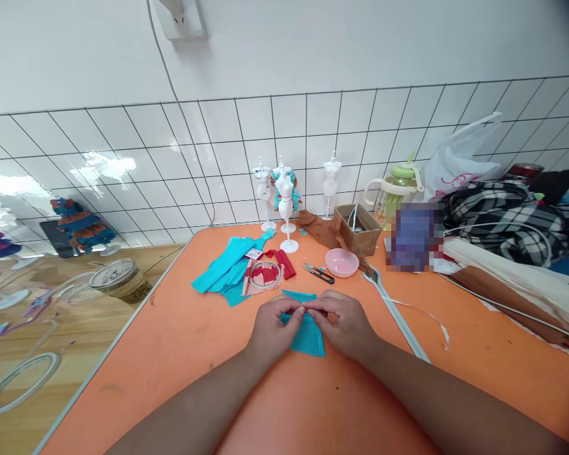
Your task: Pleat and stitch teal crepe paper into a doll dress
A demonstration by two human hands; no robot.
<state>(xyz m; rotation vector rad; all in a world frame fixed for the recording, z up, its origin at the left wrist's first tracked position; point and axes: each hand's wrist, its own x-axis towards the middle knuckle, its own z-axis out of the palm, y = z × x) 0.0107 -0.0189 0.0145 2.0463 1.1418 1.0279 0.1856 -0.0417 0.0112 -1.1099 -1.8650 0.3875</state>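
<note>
Cloth (308,341), a small turquoise piece, lies on the orange tabletop (184,385) directly beneath both hands, one edge showing beyond the fingers and a broader part spreading out on the near side. I see the left hand (275,325) with thumb and index finger pinched, and the right hand (345,323) pinched the same way, the fingertips meeting over the middle of the piece. Both seem to be grasping a bit of the fabric; whether something finer sits between them, I cannot tell from my end.

I take the step in hand to be close fingertip work on this one spot. To my eye, the next move calls for a steady pinch on both sides and small, even finger motion, without dragging the loose part. Snips (318,273) lie beyond the right hand, beside a pink bowl (342,263), and turquoise strips (227,262) lie farther off to the left, apart from the hands.
</note>
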